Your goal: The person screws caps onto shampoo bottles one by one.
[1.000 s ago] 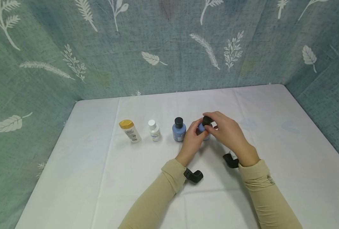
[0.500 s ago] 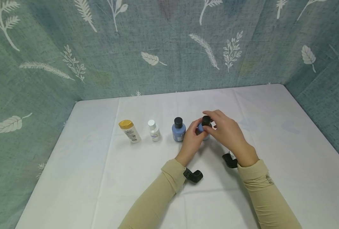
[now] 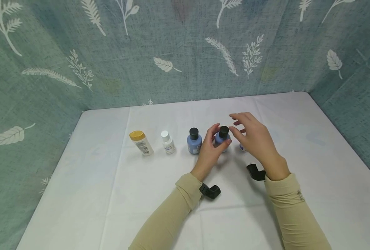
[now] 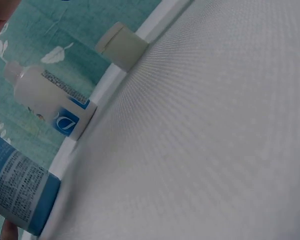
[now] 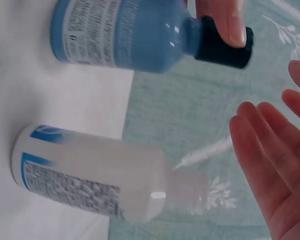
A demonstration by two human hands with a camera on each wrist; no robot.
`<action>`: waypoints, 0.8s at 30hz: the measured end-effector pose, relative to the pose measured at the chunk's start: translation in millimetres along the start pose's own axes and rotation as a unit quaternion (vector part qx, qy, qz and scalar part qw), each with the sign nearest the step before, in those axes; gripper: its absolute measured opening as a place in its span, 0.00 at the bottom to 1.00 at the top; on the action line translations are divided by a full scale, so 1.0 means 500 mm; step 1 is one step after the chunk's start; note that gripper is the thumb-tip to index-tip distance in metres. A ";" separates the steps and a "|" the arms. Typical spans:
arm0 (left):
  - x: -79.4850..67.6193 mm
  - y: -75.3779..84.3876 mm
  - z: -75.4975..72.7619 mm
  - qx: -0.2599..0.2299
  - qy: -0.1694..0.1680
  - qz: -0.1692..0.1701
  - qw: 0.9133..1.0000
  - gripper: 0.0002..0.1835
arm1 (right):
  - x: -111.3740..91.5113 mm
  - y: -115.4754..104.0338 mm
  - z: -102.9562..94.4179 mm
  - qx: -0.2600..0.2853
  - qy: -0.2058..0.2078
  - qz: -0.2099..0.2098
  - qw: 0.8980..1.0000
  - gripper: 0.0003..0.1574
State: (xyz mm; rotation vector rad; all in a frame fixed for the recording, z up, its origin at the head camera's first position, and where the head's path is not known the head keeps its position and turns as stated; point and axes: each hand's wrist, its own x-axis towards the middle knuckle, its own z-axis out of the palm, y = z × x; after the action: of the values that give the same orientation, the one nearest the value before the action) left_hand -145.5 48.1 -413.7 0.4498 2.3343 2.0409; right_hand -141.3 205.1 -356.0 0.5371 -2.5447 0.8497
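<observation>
My left hand point(image 3: 209, 149) curls round a blue bottle point(image 5: 145, 35) with a black cap point(image 3: 224, 131), which stands upright on the table; its thumb shows against the cap in the right wrist view. Just right of that cap, my right hand point(image 3: 256, 139) is apart from it with fingers spread and nothing in them. A white bottle point(image 5: 95, 175) with a blue-marked label stands beside the held bottle, mostly hidden behind my right hand in the head view. On the other side of my left hand is a second blue bottle point(image 3: 194, 143), also black-capped.
Farther left stand a small white bottle point(image 3: 168, 143) with a white cap and a pale bottle point(image 3: 143, 145) with a yellow cap. All rest on a white-covered table point(image 3: 153, 194). A green leaf-patterned cloth point(image 3: 185, 52) rises along the back and sides.
My right hand has let go of the black cap and moved right and slightly away. The cap stays on the bottle. My left hand keeps its hold, and the white bottle behind now partly shows.
</observation>
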 end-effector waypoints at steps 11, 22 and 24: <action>0.004 -0.009 0.027 0.045 0.063 0.069 0.995 0.38 | 0.001 0.013 -0.057 0.077 -0.009 0.037 0.996 0.19; -0.013 0.063 0.031 0.090 0.088 0.238 0.963 0.26 | -0.010 0.019 -0.114 0.122 -0.050 0.102 0.986 0.19; -0.023 0.085 0.037 0.091 0.086 0.263 0.957 0.23 | -0.015 0.019 -0.118 0.132 -0.058 0.100 0.984 0.18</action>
State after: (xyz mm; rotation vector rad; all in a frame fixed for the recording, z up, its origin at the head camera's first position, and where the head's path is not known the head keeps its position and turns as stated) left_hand -122.1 68.2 -377.2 1.0417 2.7531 2.1334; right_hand -125.0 251.0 -320.8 0.4220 -2.6392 1.2760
